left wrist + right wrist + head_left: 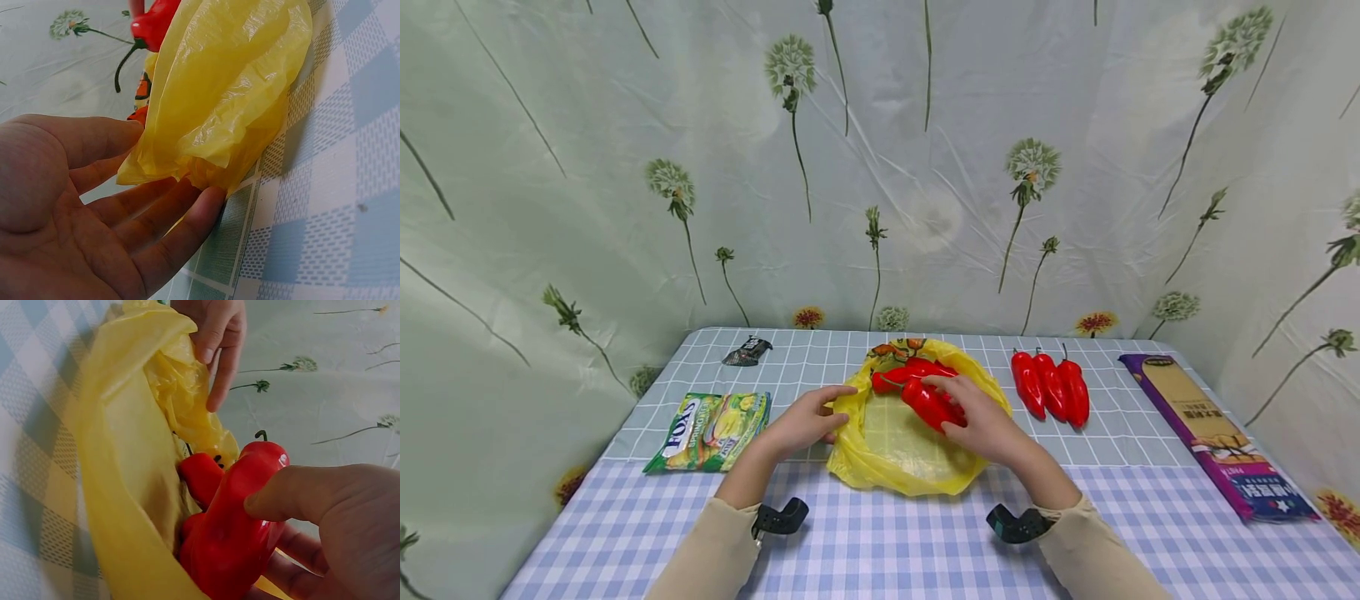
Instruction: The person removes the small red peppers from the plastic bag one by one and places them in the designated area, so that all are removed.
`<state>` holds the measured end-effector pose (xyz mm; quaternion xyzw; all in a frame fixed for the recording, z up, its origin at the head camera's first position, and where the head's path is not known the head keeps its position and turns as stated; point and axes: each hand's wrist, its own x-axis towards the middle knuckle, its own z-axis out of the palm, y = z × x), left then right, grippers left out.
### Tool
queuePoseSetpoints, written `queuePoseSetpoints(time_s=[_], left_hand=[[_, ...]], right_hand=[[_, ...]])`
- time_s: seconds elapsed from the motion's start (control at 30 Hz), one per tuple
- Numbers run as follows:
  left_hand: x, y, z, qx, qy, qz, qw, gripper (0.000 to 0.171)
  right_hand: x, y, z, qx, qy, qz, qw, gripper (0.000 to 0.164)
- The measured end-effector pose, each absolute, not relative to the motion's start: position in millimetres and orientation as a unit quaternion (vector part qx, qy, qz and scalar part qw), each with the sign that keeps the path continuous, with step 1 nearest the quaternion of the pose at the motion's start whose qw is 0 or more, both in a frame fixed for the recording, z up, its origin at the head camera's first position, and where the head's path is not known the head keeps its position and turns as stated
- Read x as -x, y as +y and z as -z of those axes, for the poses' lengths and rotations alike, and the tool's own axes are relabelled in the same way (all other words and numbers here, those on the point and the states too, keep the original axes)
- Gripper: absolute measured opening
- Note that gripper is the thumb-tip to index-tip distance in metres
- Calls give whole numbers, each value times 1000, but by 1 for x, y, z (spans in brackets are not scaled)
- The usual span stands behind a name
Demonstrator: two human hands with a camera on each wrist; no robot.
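A yellow plastic bag [895,477] lies spread open at mid-table, its rim standing up in a ring. My left hand [801,421] pinches the left rim, thumb inside and fingers outside; the left wrist view shows the thin film [219,94] between them. Over the bag's opening, my right hand [983,421] grips a red chili pepper [925,404] with a curved green stem. The right wrist view has my thumb pressed along this pepper [240,519]. Other red peppers [917,367] lie inside the bag at its far side, partly hidden behind the held one.
Three red peppers [1051,387] lie side by side right of the bag. A long purple and tan package [1210,425] is at the right edge. On the left are a green Fox's candy bag [711,432] and a small black packet [748,351]. A floral curtain [925,208] stands behind.
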<state>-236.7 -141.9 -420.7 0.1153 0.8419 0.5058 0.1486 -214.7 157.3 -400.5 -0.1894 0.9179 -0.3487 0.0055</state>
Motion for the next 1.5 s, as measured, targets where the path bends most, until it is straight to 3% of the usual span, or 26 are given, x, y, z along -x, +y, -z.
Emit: queuePoseSetpoints(time_s=[0.5,0.8,1.23,1.5], left_hand=[[238,-143,422,-117,842,-505,146,46],[238,-142,422,-119,840,-508,150,46],[238,-144,423,-119,836,-515,150,46],[237,-144,422,-121,836,-513,149,46]], right_hand=[[219,178,385,177,897,405,-10,73],[223,201,374,172,881,435,-69,74],[227,226,364,97,884,435,-142,44],[226,247,359,29,875,458,-153,40]])
